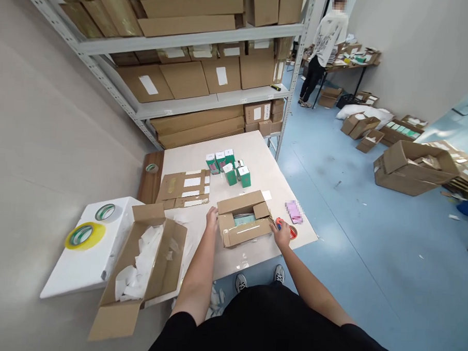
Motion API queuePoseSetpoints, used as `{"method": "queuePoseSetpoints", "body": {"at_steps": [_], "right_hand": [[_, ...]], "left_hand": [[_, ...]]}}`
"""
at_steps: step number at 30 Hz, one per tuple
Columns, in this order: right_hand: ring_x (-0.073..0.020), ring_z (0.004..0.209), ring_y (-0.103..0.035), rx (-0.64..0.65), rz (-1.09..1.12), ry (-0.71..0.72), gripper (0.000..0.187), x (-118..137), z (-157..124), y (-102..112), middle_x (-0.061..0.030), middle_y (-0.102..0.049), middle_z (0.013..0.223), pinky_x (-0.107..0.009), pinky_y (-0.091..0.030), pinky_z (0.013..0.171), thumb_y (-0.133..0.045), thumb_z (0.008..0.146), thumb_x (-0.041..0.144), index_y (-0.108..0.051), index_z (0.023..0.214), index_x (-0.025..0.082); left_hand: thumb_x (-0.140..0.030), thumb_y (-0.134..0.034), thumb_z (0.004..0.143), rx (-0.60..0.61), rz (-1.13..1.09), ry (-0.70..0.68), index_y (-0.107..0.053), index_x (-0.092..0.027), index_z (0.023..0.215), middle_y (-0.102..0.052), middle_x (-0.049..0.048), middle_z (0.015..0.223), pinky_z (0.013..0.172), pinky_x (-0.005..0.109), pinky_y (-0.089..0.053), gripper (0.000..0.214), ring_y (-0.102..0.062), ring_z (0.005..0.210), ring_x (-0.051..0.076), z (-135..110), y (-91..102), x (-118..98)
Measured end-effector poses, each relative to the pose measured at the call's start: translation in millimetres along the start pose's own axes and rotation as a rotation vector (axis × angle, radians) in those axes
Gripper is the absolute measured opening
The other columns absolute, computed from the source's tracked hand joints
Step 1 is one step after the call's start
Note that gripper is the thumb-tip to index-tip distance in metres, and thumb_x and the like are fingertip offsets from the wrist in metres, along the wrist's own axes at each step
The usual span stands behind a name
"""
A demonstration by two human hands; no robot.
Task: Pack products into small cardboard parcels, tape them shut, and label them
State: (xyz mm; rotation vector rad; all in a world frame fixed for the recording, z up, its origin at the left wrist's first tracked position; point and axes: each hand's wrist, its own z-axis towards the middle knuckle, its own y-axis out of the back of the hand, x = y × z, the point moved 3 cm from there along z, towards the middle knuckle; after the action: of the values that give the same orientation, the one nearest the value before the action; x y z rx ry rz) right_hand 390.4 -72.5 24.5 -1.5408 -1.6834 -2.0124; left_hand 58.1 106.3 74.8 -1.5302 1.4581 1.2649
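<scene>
Fingers of left hand (212, 216) lie flat on box (243, 223); right hand (282, 234) clasps tape dispenser (292, 231)

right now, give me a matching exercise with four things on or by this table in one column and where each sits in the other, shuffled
Things
1 small cardboard box
2 green and white cartons
3 yellow tape roll
4 big open box

Places
a on the white board, far left
b between the left hand and right hand
c far part of the table, towards the shelves
d near left corner of the table, white paper scraps inside

Pairs: 1-b, 2-c, 3-a, 4-d
</scene>
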Motion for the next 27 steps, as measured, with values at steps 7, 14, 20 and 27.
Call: {"method": "queuePoseSetpoints", "body": {"at_steps": [7,14,20,27], "right_hand": [[-0.0384,0.143,-0.041,-0.161,0.002,0.098,0.064,4,-13,-5,-0.0243,-0.041,0.159,-0.055,-0.036,0.115,-0.053,0.095,0.063,-0.055,0.137,0.015],[-0.0349,0.144,-0.043,-0.109,0.072,0.215,0.06,-1,-2,4,-0.02,-0.044,0.159,-0.05,-0.037,0.116,-0.057,0.096,0.053,-0.054,0.144,0.017],[-0.0314,0.144,-0.044,-0.084,0.049,0.146,0.052,-26,28,25,-0.0181,-0.05,0.155,-0.047,-0.038,0.117,-0.055,0.094,0.036,-0.056,0.141,0.015],[-0.0233,0.106,-0.066,0.242,-0.039,0.007,0.029,-66,67,33,-0.0109,-0.073,0.114,-0.03,-0.05,0.089,-0.056,0.088,0.022,-0.072,0.111,0.017]], "left_hand": [[-0.044,-0.071,0.083,-0.104,-0.142,-0.064,-0.071,-0.017,0.117,-0.074,0.0106,0.113,0.107,0.037,-0.05,0.042,-0.066,0.121,0.023,-12,21.8,8],[-0.03,-0.081,0.079,-0.102,0.296,0.072,-0.053,-0.022,0.148,-0.055,0.0131,0.153,0.108,0.037,-0.051,0.075,-0.058,0.137,0.029,-44,26.0,52],[-0.036,-0.055,0.098,-0.062,0.605,0.114,-0.046,-0.026,0.151,-0.069,0.0085,0.136,0.104,0.039,-0.054,0.055,-0.068,0.122,0.026,-54,-13.0,40],[-0.052,-0.045,0.1,-0.165,0.823,0.106,-0.027,-0.02,0.163,-0.055,0.0189,0.151,0.104,0.047,-0.052,0.072,-0.062,0.13,0.035,-78,-47.0,32]]}}
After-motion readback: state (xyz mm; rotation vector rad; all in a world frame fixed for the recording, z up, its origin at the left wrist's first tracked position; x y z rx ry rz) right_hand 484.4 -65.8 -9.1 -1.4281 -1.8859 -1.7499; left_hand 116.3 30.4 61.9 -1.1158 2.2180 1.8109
